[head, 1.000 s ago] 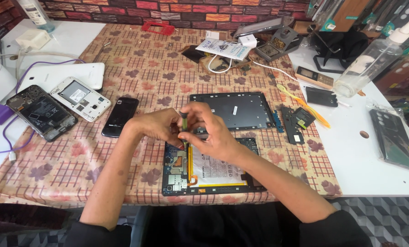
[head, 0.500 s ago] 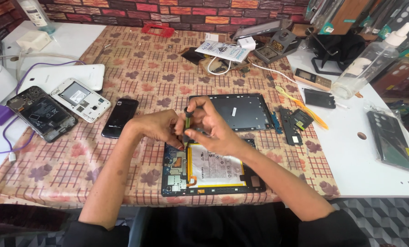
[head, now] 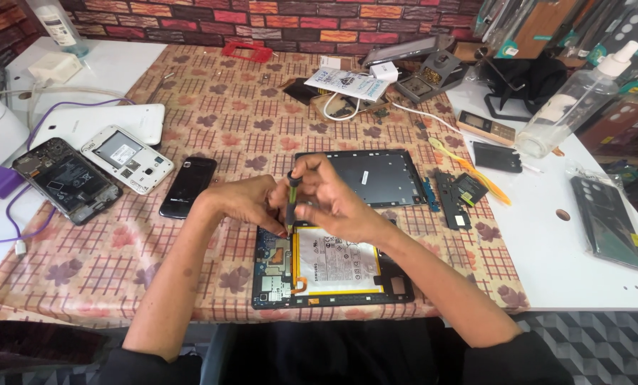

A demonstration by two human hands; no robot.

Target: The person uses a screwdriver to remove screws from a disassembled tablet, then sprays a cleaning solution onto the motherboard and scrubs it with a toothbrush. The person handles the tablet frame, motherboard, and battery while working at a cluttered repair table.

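opened tablet (head: 333, 267) on table near edge | back cover (head: 372, 177) behind it | phones (head: 126, 158) left

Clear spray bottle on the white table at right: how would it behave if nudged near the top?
The spray bottle would likely tip rather than slide: it looks tall and narrow and already leans. Its clear wall shows little liquid, so it is probably light. Once down, its round body may roll across the white table toward the dark phone.
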